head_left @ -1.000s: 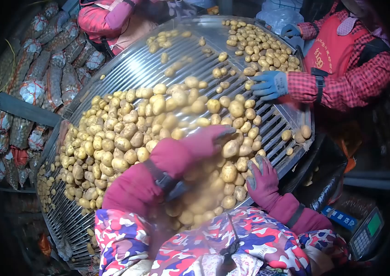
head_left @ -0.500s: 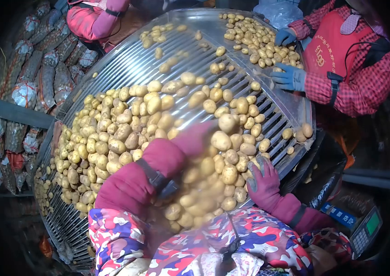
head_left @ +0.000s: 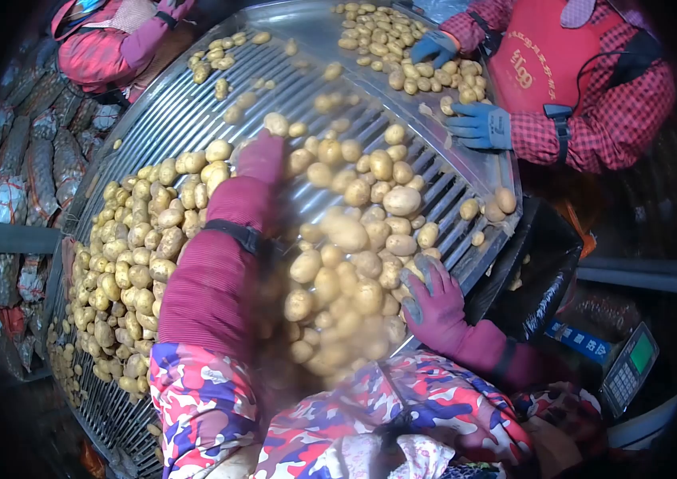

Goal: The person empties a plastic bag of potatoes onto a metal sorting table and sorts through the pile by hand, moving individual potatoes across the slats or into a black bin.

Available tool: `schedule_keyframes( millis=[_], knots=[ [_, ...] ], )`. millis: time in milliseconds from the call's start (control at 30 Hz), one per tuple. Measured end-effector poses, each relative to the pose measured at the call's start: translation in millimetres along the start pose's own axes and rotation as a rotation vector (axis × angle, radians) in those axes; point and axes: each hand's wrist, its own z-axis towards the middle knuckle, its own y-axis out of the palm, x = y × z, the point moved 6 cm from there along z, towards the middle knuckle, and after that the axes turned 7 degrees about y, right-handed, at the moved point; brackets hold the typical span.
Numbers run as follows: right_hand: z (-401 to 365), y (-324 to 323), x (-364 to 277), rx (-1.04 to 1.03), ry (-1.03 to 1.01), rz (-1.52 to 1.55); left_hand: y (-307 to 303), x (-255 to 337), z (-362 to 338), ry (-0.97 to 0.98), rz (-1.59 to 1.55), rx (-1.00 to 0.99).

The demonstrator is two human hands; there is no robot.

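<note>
My left hand (head_left: 261,157), in a pink sleeve, stretches far over the slatted metal table (head_left: 294,188). A single potato (head_left: 276,124) sits right at its tip; the fingers are hidden from above. A large heap of potatoes (head_left: 127,275) lies left of that arm. My right hand (head_left: 434,303), in a pink and grey glove, rests with fingers stretched out at the right edge of a nearer potato pile (head_left: 354,271). Blurred potatoes (head_left: 330,343) in this pile lie close in front of my patterned apron (head_left: 402,407).
Across the table a person's blue-gloved hands (head_left: 478,126) are by another potato pile (head_left: 410,48). A second person's sleeve (head_left: 147,48) shows at the top left. Filled sacks (head_left: 35,160) are stacked at left. A keypad scale display (head_left: 630,371) stands at lower right.
My left hand has swung left and farther out over the slats, leaving the middle pile. My right hand stays at the pile's right edge. The whole view has shifted.
</note>
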Motion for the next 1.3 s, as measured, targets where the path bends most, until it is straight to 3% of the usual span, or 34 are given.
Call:
schedule_keyframes(
  millis=[133, 233, 267, 367, 433, 500, 567, 633, 667, 733, 767, 833, 867, 967, 1000, 1100, 1133, 1200, 1233, 1267, 1300],
  knots=[
    [-3, -3, -1, 0.074, -0.034, 0.011, -2, -6, -8, 0.121, 0.054, 0.038],
    [-4, -3, 0, 0.092, -0.041, -0.004, -24, 0, -32, 0.105, -0.329, -0.251],
    [-4, -2, -1, 0.088, -0.041, -0.02, -9, -11, -42, 0.072, -0.718, -0.123],
    [-4, 7, 7, 0.046, 0.001, 0.04, -59, 9, -111, 0.041, -1.374, -0.065],
    [5, 7, 16, -0.026, 0.046, 0.218, -80, 9, -164, -0.084, -1.59, -0.081],
    [20, -18, -14, -0.014, -0.159, 0.16, -73, 5, -216, -0.184, -1.691, 0.005],
    [33, -16, -41, -0.046, -0.35, 0.096, -68, 12, -272, -0.134, -1.844, 0.109],
    [42, 6, -62, -0.137, -0.522, 0.027, -53, 34, -320, -0.428, -2.067, 0.025],
    [50, 6, -73, -0.074, -0.543, -0.031, -36, 41, -337, -0.457, -2.316, 0.09],
    [82, 19, -85, -0.195, -0.49, 0.028, 3, 55, -360, -0.41, -2.761, 0.204],
    [98, 24, -88, -0.261, -0.464, 0.058, 8, 57, -370, -0.463, -2.752, 0.241],
    [122, 16, -98, -0.191, -0.525, -0.081, 8, 61, -384, -0.572, -2.727, 0.3],
    [134, 23, -96, -0.2, -0.532, -0.131, 1, 63, -388, -0.777, -2.739, 0.326],
    [163, 14, -87, -0.274, -0.46, -0.206, 0, 45, -395, -0.14, -2.682, 0.393],
    [170, 9, -82, -0.303, -0.417, -0.22, -13, 41, -397, -0.246, -2.512, 0.553],
    [192, 17, -66, -0.263, -0.182, -0.489, 1, 27, -412, -0.282, -2.289, 0.672],
    [180, -14, -101, -0.286, -0.23, -0.325, 2, 29, -412, -0.381, -2.261, 0.659],
    [169, 8, -138, -0.007, -0.485, 0.072, 4, 28, -405, -0.437, -2.269, 0.572],
    [151, 14, -171, -0.06, -0.639, 0.13, 2, 27, -400, -0.463, -2.268, 0.525],
    [129, 20, -205, -0.109, -0.79, 0.192, -7, 28, -399, -0.611, -2.159, 0.54],
    [111, 25, -229, -0.06, -0.963, 0.216, -8, 30, -396, -0.624, -2.169, 0.524]
  ],
)
